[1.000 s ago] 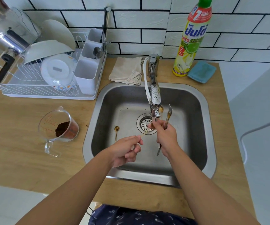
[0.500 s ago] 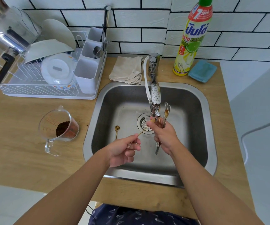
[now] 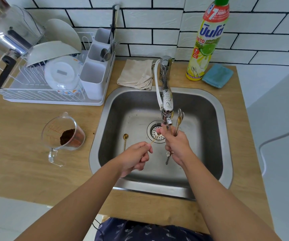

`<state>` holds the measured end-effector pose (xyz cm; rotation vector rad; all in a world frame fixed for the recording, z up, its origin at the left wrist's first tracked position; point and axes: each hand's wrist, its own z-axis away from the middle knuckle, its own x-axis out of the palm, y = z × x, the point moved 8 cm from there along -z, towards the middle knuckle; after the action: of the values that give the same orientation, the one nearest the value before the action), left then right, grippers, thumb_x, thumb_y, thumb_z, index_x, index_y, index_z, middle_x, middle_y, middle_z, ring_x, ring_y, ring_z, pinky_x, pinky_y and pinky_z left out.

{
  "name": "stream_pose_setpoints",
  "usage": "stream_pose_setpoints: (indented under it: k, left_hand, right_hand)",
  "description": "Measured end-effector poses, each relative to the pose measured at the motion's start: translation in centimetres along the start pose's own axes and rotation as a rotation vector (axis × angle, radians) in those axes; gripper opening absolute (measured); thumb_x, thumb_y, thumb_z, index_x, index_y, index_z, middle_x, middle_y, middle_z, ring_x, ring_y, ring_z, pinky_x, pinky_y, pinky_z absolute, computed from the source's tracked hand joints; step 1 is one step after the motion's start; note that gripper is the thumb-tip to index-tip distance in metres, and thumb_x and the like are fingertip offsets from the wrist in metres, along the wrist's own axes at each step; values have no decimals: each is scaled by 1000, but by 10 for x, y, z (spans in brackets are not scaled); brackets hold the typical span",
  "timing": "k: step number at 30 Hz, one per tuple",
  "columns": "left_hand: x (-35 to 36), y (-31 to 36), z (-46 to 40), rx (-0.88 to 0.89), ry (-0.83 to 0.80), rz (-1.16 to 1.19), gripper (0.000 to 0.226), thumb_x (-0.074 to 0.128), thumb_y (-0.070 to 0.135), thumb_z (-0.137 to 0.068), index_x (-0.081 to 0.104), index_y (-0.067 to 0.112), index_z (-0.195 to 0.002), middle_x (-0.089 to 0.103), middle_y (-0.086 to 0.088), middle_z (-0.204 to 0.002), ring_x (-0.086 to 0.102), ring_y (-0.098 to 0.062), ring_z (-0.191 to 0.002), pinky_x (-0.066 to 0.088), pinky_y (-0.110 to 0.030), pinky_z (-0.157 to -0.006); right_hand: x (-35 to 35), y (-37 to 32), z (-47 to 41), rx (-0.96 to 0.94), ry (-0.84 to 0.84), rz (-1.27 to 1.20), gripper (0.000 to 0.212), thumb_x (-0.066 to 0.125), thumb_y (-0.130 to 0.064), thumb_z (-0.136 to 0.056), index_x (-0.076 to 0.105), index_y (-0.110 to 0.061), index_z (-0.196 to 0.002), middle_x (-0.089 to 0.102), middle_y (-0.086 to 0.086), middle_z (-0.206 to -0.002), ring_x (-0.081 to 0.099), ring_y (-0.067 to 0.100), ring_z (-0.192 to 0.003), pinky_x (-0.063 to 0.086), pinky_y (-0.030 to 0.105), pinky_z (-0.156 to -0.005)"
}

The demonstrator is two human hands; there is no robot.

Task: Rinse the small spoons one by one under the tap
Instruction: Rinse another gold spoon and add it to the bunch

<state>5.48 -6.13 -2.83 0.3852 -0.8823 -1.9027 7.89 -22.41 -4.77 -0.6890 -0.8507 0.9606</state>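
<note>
Over the steel sink, my left hand pinches the handle end of a thin gold spoon; its bowl end reaches the fingertips of my right hand just below the tap spout. My right hand also grips a bunch of small spoons upright, bowls up beside the spout, handles sticking out below the palm. One more gold spoon lies on the sink floor to the left of the drain. I cannot tell whether water runs.
A dish rack with bowls, a pot and a cutlery holder stands back left. A measuring jug with brown powder sits left of the sink. Behind the sink lie a folded cloth, a dish soap bottle and a blue sponge.
My right hand drew the bunch of spoons slightly closer to the spout. My left hand stayed in place with the thin gold spoon.
</note>
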Motion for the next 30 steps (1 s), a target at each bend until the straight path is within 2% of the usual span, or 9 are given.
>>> stream_pose_setpoints:
  k: [3, 7, 9, 13, 16, 21, 23, 27, 30]
  left_hand:
    - [-1, -2, 2, -44, -9, 48, 24, 43, 30, -101, 52, 17, -83, 35, 3, -56, 21, -13, -42, 21, -26, -47]
    - [-5, -4, 4, -83, 10, 37, 30, 44, 34, -100, 45, 21, -72, 31, 4, -57, 18, -13, -45, 18, -29, -51]
    - [-6, -4, 5, -87, 15, 23, 32, 43, 34, -101, 43, 21, -71, 31, 3, -56, 17, -14, -46, 19, -30, -52]
    - [-3, -2, 9, -80, -4, 9, 34, 42, 34, -103, 42, 21, -72, 31, 1, -56, 17, -15, -47, 20, -28, -50]
    - [0, -1, 11, -87, -14, 3, 34, 42, 34, -104, 42, 20, -74, 32, 0, -56, 18, -15, -47, 22, -26, -48]
    - [3, -5, 8, -130, -56, 349, 35, 50, 33, -102, 49, 21, -70, 30, 6, -45, 19, -10, -36, 18, -27, -49]
    - [6, -7, 9, -145, -113, 473, 32, 55, 35, -99, 54, 20, -70, 32, 8, -44, 22, -8, -34, 21, -25, -47]
    - [4, -11, 12, -118, -118, 299, 26, 56, 39, -101, 61, 16, -90, 49, 2, -60, 29, -10, -44, 33, -25, -51]
    - [0, -5, 9, -39, -21, 135, 31, 50, 39, -104, 59, 10, -101, 55, -1, -69, 30, -11, -46, 34, -22, -50]
  right_hand:
    - [-1, 0, 1, -9, 45, 81, 14, 74, -25, -93, 81, -23, -82, 79, 1, -88, 23, 8, -44, 23, 21, -41]
    - [0, 5, -1, 39, 61, -11, 21, 56, -26, -105, 73, -14, -103, 81, 9, -97, 22, 6, -38, 23, 19, -37]
    - [4, 6, 2, 36, 20, -5, 19, 58, -28, -105, 72, -15, -109, 81, 6, -102, 22, 6, -41, 24, 19, -38]
    - [3, 4, 1, 32, 57, 45, 14, 68, -31, -99, 73, -19, -103, 81, 8, -96, 23, 8, -41, 23, 21, -39]
    - [-3, 6, -2, 63, 103, -6, 22, 59, -31, -104, 71, -13, -102, 81, 12, -89, 23, 7, -38, 24, 20, -37]
    - [6, 6, 1, 83, -134, -155, 27, 51, -32, -108, 67, -12, -117, 79, 8, -114, 25, 3, -39, 27, 17, -37]
    - [7, 2, 2, 56, -182, -172, 23, 54, -29, -107, 70, -14, -113, 79, 7, -112, 25, 2, -40, 27, 16, -38]
    - [-4, -4, -1, -9, 35, 39, 27, 70, -29, -98, 72, -21, -72, 80, 10, -86, 37, 5, -38, 31, 21, -43]
    - [-12, -5, -3, -62, 202, 261, 24, 68, -35, -99, 73, -14, -89, 81, -2, -81, 62, -2, -53, 40, 24, -60]
